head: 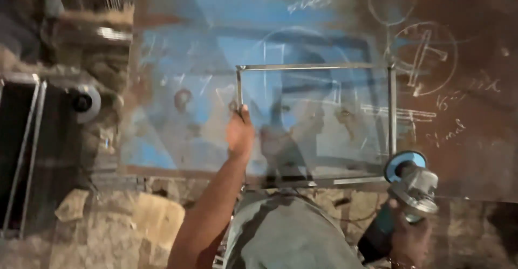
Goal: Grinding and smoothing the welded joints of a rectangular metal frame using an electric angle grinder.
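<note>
Centre frame: my left hand (239, 134) clamps left bar of rectangular steel frame (392, 107), flat on chalk-marked metal table (475, 156). Lower right: my right hand (406, 235) wrapped round angle grinder (410, 185), disc at frame's near-right corner. I judge: pin frame firmly, keep disc shallow. No containers visible.

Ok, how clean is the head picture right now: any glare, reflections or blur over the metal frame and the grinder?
Head view: soft throughout, edges smeared; the shiny steel table top mirrors blue light and dim shapes behind the thin rectangular metal rod frame; the left hand on the frame's left bar is blurred; the teal-handled angle grinder in the right hand is dim but readable; left edge and bottom are dark.
</note>
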